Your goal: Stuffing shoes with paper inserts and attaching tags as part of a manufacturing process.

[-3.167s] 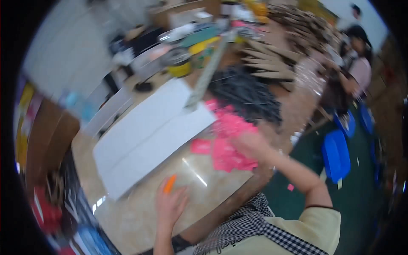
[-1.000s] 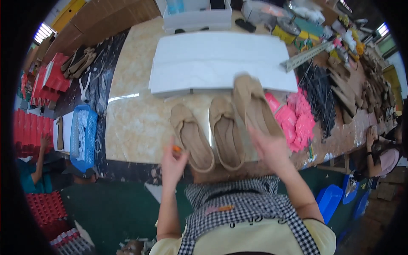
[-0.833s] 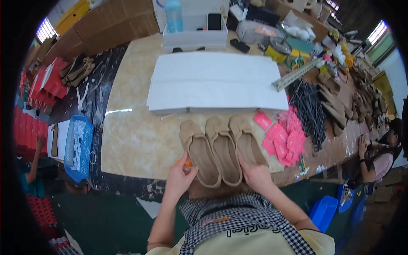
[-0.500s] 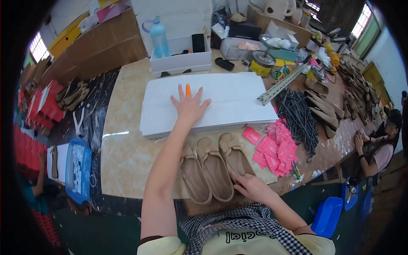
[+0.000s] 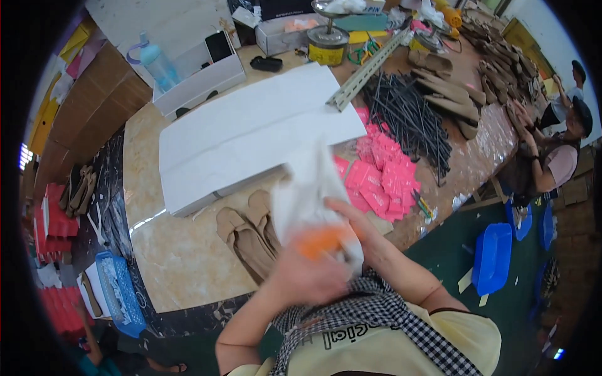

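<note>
Now both hands raised near the chest, above the near edge of the surface (image 5: 182, 269). Left hand (image 5: 310, 279) and right hand (image 5: 357, 229) closed around a blurred white sheet (image 5: 310, 188). Tan sandals (image 5: 248, 235) lying just left, beneath it. Stack of white paper (image 5: 251, 135) farther off; pink tags (image 5: 379, 178) right.

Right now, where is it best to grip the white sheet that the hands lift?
Probably its lower end, from the person's side: the sheet hangs bunched there between the left hand and right hand, above the soles, while its upper part is loose and blurred.
</note>
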A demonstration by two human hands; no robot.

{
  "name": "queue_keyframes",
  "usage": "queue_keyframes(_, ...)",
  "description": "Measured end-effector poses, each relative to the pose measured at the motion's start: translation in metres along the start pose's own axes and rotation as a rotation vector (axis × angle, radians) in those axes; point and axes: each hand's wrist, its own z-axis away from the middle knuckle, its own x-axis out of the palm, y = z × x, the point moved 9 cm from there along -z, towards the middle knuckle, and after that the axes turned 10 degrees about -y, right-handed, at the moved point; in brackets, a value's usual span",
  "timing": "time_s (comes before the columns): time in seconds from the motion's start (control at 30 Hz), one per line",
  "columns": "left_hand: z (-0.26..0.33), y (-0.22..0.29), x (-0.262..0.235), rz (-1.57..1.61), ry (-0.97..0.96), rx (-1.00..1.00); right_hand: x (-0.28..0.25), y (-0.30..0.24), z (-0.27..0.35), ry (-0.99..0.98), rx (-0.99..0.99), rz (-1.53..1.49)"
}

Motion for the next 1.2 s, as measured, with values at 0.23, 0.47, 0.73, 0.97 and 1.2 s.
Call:
queue_keyframes(0.23,0.05,-0.05,0.013,-0.019,0.332,-0.187,0.022,-0.044,0.022,-0.017,-0.455,1.122)
queue_keyframes(0.47,0.063,-0.125,0.051,0.758,0.637,-0.651,0.018,-0.063,0.04,0.252,-0.528,1.328)
queue_keyframes(0.73,0.039,-0.055,0.123,-0.324,-0.18,-0.405,0.025,-0.017,-0.046,0.195,-0.649,2.555)
queue_keyframes(0.97,0.038,-0.068,0.124,-0.397,-0.302,-0.566,0.027,-0.077,-0.017,0.157,-0.616,2.064)
queue_keyframes(1.2,0.032,-0.056,0.122,-0.433,-0.134,-0.352,0.001,-0.081,-0.061,0.437,-0.445,2.019)
